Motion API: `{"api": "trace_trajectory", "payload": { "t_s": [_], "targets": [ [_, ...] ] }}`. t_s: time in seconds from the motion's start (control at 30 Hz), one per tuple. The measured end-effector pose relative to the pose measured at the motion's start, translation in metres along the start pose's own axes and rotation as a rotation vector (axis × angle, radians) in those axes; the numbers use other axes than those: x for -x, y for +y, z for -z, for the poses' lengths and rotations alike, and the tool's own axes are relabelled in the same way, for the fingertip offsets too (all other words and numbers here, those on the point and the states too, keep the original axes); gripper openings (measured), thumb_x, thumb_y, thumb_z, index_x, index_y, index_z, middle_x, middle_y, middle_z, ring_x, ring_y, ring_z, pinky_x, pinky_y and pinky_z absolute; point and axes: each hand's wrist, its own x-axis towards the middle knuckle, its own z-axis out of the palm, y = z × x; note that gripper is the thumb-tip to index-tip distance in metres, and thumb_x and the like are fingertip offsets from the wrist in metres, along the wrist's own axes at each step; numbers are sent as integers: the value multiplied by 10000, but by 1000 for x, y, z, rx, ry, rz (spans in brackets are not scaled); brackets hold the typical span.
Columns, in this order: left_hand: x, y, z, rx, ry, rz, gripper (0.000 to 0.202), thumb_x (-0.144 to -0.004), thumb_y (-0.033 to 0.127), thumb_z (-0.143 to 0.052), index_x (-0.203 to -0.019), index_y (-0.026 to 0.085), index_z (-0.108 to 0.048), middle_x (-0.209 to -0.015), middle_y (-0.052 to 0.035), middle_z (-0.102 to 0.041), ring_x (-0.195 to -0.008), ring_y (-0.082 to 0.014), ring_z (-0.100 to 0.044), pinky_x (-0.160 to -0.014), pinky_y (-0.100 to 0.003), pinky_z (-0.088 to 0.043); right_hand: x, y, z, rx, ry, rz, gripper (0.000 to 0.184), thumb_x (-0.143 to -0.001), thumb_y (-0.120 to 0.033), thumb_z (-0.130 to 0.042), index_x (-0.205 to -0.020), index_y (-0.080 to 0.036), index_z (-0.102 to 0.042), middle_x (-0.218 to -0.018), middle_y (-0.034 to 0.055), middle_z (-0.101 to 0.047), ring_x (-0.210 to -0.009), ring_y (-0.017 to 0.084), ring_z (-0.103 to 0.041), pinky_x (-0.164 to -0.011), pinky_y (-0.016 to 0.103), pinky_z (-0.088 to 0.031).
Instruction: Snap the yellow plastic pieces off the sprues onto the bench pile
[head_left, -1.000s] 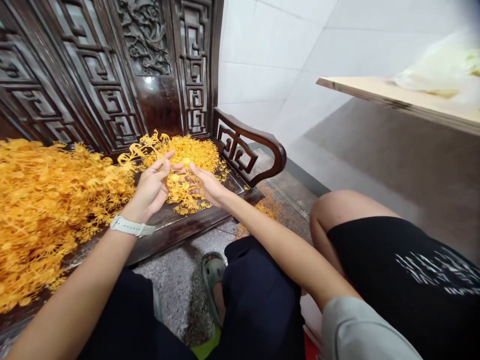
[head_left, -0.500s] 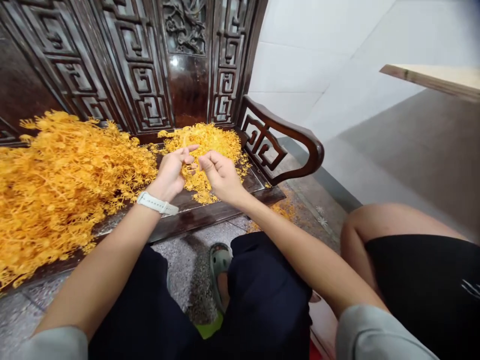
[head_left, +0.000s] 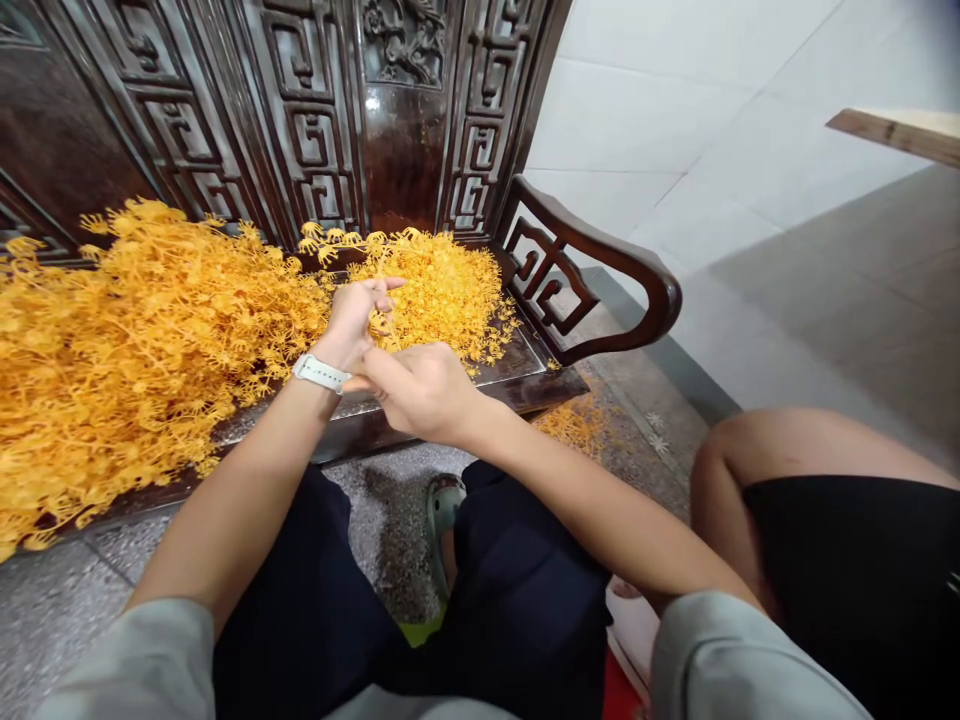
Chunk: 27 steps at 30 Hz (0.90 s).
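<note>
Since the earlier frame, your right hand [head_left: 427, 390] has dropped from beside the fingertips of your left hand [head_left: 356, 315] to just in front of the left wrist, and the view has shifted slightly.

Your left hand has its index finger stretched out and the other fingers bent; whether they grip a sprig cannot be told. Your right hand is bent inward, thumb and fingers near the pale grey-green watch strap [head_left: 321, 373]; whether they pinch anything is hidden.

Behind your hands, a low pile of yellow-orange, branching, flower-tipped sprigs [head_left: 442, 290], plastic by their look, lies toward the back right corner of the dark brown, carved wooden bench seat [head_left: 360, 432]. A larger, bushy heap of the same sprigs [head_left: 142, 370] spreads along the seat's left part, to its front edge.

Snagging seems the likeliest trouble: the spidery tips could catch on your strap if the right hand draws a strand past it. Loose strands between the piles could hook together, so a hard pull might drag others along. Pieces near the front edge could slip onto the grey speckled floor [head_left: 375, 500], where orange scraps [head_left: 574, 425] already lie.
</note>
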Motion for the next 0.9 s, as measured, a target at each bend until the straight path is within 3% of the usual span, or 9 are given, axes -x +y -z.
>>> {"api": "trace_trajectory", "payload": {
  "t_s": [0.13,0.2,0.27,0.4,0.5,0.57,0.67,0.73,0.9],
  "targets": [
    [-19,13,30,33,176,-119,163,-939,154,-573,-873,163,-721,-562,26,-437,-445,-98,-324,-414,-221,-234,-7,-26,28,-446,210,-70,323,-1158,-353,-466,-923,-211,-637,-740,-7,-640,-602,105,-564,-589,255,-427],
    [-26,16,46,38,173,-179,137,-922,156,-601,-873,169,-728,-599,12,-462,-495,-111,-367,-420,-214,-273,-14,-13,37,-684,302,-230,306,-1139,-423,-521,-939,-232,-651,-798,1,-647,-685,117,-608,-670,258,-499],
    [-29,16,56,36,140,-209,115,-904,154,-634,-869,170,-743,-652,-12,-511,-550,-128,-440,-450,-226,-322,-19,25,32,-886,347,-494,330,-1070,-565,-601,-990,-253,-674,-849,21,-660,-779,155,-645,-739,290,-550],
    [-25,11,55,29,105,-219,151,-928,144,-629,-873,173,-767,-725,-46,-586,-625,-149,-538,-527,-265,-382,-8,123,-14,-1056,417,-1127,601,-939,-748,-626,-1326,-289,-640,-1145,99,-717,-1128,264,-677,-966,448,-585],
    [-17,6,42,-9,83,-229,150,-955,184,-638,-882,186,-770,-741,-58,-625,-632,-158,-570,-541,-286,-403,6,148,-42,-938,424,-1432,586,-963,-726,-596,-1276,-234,-656,-1299,144,-687,-1241,272,-637,-1044,450,-548],
    [-12,0,32,-41,38,-224,146,-967,204,-648,-889,184,-770,-757,-70,-645,-639,-171,-595,-554,-305,-423,8,137,-49,-974,358,-1371,602,-972,-781,-559,-1137,-215,-679,-1167,136,-708,-1063,240,-678,-919,381,-573],
    [-7,-8,22,-83,-1,-226,176,-981,196,-658,-831,175,-748,-777,-83,-671,-650,-181,-599,-610,-336,-473,-3,107,-49,-1031,124,-1007,631,-925,-852,-611,-911,-223,-651,-829,47,-642,-730,171,-592,-680,302,-507],
    [-7,-11,21,-94,29,-265,215,-989,201,-667,-785,176,-731,-762,-72,-667,-641,-170,-581,-635,-336,-488,-11,95,-45,-949,-5,-792,627,-908,-824,-682,-764,-225,-566,-694,-5,-519,-650,141,-474,-630,280,-431],
    [-19,-8,32,-106,131,-286,215,-987,181,-664,-791,185,-751,-702,-37,-644,-595,-146,-524,-576,-296,-421,-17,88,-21,-620,59,-582,634,-983,-694,-699,-670,-220,-418,-678,-16,-361,-706,149,-404,-699,291,-403]
  ]
}}
